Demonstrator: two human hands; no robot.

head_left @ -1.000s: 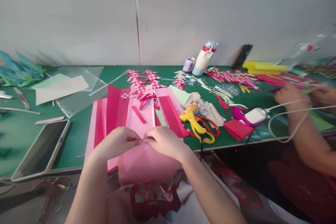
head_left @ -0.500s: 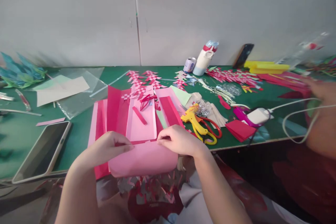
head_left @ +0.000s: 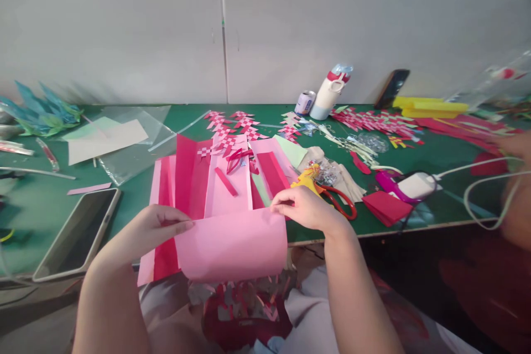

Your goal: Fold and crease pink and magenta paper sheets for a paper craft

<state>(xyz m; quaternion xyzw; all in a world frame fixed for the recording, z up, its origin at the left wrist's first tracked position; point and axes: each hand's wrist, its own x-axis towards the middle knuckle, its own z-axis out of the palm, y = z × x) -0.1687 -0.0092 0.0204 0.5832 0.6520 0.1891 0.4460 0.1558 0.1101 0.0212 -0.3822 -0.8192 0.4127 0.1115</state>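
A sheet of pink paper [head_left: 234,246] curves over the table's front edge, bent into a loose roll. My left hand [head_left: 160,227] pinches its upper left corner, and my right hand [head_left: 301,207] pinches its upper right corner. Behind it lie dark pink sheets [head_left: 191,171] and a light pink folded sheet [head_left: 219,204] with a narrow red strip [head_left: 226,181] on top. Scissors with orange-red handles [head_left: 342,204] lie just beyond my right hand, partly under a yellow tool [head_left: 307,178] that my hand partly covers.
A phone [head_left: 77,238] lies at the left front edge. Woven pink paper pieces [head_left: 226,135], a can [head_left: 305,103] and a white bottle [head_left: 329,94] stand or lie farther back. Red folded paper [head_left: 388,208] and a white cable [head_left: 477,165] are on the right, near another person's blurred arm [head_left: 516,193].
My hands have moved apart to the corners of the pink sheet. Its upper edge now shows straight and flat between them. The view has shifted slightly.
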